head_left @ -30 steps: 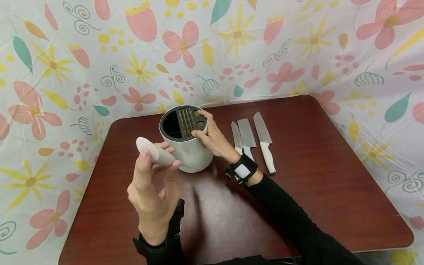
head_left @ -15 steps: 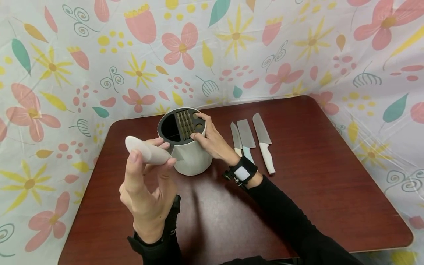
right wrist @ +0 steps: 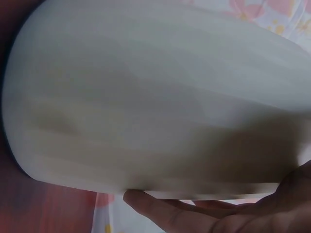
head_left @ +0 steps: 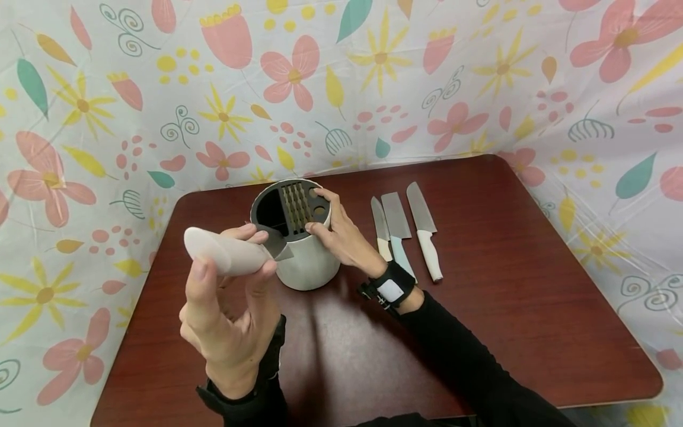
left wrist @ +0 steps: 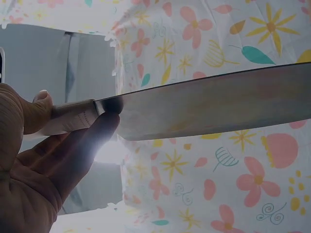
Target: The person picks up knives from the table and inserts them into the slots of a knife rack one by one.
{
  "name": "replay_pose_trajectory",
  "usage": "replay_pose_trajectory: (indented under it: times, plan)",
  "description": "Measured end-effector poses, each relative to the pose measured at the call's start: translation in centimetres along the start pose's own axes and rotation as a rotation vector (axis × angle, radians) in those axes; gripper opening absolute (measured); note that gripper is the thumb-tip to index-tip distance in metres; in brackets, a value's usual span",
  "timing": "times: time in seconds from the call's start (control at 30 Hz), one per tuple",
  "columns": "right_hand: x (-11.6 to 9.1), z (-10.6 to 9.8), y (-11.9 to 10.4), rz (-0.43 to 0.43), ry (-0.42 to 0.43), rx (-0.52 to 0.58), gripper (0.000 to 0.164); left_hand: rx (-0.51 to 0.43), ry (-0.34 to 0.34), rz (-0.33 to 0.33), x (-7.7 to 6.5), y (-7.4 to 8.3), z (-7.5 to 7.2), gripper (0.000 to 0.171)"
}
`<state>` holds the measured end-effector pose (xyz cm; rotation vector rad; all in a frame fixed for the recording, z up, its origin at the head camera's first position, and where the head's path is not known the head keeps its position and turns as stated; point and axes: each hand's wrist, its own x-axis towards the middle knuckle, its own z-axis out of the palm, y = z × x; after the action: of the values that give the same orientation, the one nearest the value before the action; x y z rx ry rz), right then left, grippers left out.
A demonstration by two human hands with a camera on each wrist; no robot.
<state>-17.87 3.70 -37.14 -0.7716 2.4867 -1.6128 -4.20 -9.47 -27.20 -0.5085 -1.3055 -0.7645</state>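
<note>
1 held knife in L hand; 3 more on worktop, viz. 1 cream knife, 1 blue knife, 1 white knife. Knives tot. 4, i.e. 4 blades + 4 handles. Colours by handle: 2 whitish, 1 cream, 1 lt blue. Holder: qty 1, w/ 2 round holes up top; slots beside them: several rows, too fine to count. Worktop: qty 1. Hands tot. 2, i.e. 1 L plus 1 R hand, latter on holder. Sleeves: 2, both blk, 1 per arm. R strap: qty 1, w/ 1 white pad. Floral cloth: no. of sheets unclear.
</note>
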Motion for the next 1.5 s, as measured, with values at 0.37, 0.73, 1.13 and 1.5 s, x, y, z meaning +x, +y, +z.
replay_pose_trajectory:
  times: [0.37, 0.73, 1.13, 1.5]
  plan:
    - [-1.4, 0.3, -0.5, -0.008, -0.01, 0.005, 0.066, -0.004, -0.012, 0.008, 0.4, -0.4, 0.6, 0.049]
    - [-2.3, 0.5, -0.9, 0.004, -0.014, 0.018, 0.065, 0.023, -0.081, -0.034, 1.2, -0.7, 1.2, 0.048]
    - [-2.5, 0.8, -0.9, 0.041, -0.009, 0.012, 0.067, 0.052, -0.21, -0.086, 1.5, -1.7, 1.7, 0.046]
    - [-2.6, 0.6, -0.9, 0.045, -0.014, 0.006, 0.067, 0.061, -0.253, -0.124, 1.2, -2.6, 2.2, 0.05]
